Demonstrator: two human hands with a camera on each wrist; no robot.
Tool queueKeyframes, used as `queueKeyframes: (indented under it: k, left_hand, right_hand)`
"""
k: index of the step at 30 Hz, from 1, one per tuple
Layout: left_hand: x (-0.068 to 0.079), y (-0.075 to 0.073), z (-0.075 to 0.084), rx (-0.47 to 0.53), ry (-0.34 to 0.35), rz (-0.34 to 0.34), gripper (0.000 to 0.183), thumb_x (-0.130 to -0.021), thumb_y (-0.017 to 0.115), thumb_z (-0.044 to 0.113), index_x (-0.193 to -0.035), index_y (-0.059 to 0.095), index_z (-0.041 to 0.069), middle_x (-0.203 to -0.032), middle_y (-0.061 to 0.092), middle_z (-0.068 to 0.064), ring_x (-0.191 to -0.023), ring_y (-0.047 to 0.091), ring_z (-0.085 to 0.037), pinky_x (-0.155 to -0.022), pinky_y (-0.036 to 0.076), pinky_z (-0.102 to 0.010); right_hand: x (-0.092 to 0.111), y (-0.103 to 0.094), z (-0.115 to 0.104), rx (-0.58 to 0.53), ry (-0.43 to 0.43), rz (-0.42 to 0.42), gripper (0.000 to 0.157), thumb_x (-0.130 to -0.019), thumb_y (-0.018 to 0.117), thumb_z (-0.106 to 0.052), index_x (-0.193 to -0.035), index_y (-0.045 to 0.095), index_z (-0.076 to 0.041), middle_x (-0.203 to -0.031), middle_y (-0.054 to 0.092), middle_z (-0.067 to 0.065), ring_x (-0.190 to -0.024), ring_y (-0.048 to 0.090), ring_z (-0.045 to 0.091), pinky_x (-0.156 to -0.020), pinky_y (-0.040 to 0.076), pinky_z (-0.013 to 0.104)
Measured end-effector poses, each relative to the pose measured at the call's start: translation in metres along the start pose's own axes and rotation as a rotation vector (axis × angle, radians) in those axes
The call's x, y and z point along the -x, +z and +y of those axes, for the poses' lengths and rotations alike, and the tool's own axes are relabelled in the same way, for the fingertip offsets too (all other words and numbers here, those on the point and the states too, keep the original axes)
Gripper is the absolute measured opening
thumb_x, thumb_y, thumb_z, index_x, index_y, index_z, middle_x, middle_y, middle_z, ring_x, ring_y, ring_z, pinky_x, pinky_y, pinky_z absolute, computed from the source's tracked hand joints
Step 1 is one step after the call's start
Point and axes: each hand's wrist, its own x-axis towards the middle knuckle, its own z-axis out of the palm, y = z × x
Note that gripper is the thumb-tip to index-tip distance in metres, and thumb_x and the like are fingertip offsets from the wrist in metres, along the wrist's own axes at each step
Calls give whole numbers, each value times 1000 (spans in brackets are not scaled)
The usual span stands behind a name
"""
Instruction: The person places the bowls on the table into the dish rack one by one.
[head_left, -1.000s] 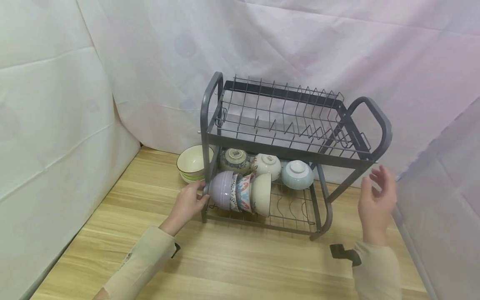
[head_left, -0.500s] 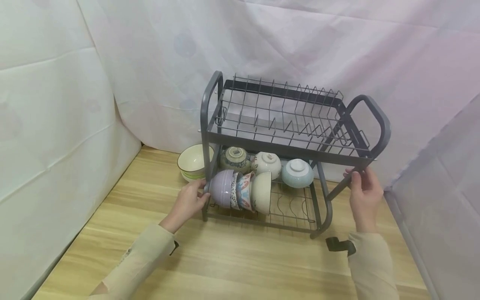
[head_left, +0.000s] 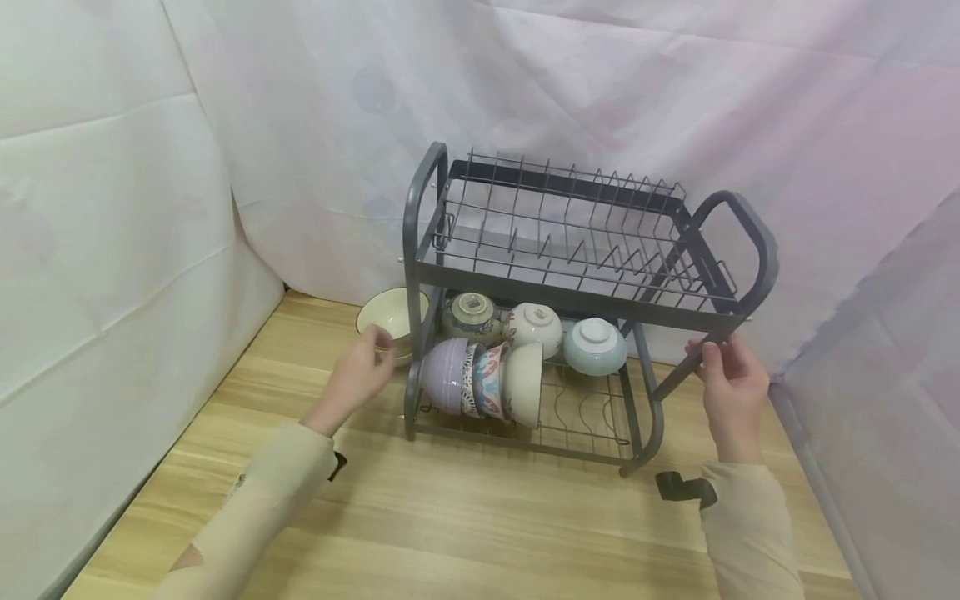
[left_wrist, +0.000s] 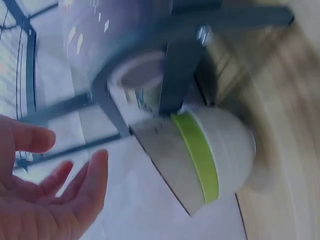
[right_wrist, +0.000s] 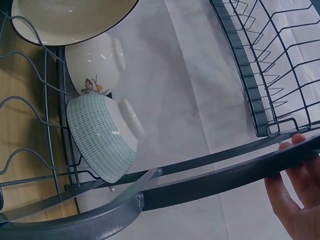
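Observation:
A dark grey two-tier dish rack stands on the wood-grain table. My right hand grips its right leg under the upper shelf; the right wrist view shows the fingers at the bar. My left hand hovers left of the rack with fingers loosely bent and nothing in it. Just beyond it are stacked cream bowls, one with a green band. On the lower shelf, a purple bowl, two patterned bowls and a cream bowl stand nested on their sides.
Behind the nested row, a dark patterned bowl, a white flowered bowl and a pale blue bowl lie upside down. The upper shelf carries wire dividers. Pale cloth hangs around the table.
My right hand has come in from the right and taken hold of the rack's right leg. My left hand has let go of the left post and moved left toward the stacked bowls.

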Motion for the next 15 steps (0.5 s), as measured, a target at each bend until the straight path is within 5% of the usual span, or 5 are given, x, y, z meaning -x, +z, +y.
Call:
queueKeyframes:
  k: [5, 15]
  left_hand:
    - [-25, -16, -11, -1, -124, 31, 49, -92, 44, 25, -124, 36, -10, -122, 46, -29, -105, 52, -41, -85, 47, -48]
    - [-63, -19, -34, -95, -208, 60, 54, -89, 46, 23, -123, 37, -19, -121, 44, -37, -113, 42, -48, -96, 38, -53]
  right_hand:
    - [-2, -1, 1, -44, 8, -14, 29, -87, 56, -1, -116, 59, 0, -80, 66, -1, -77, 64, 9, -72, 53, 18]
    - [-1, -2, 0, -60, 26, -22, 28, -87, 55, -1, -115, 59, 1, -80, 67, 0, -78, 64, 10, -72, 53, 18]
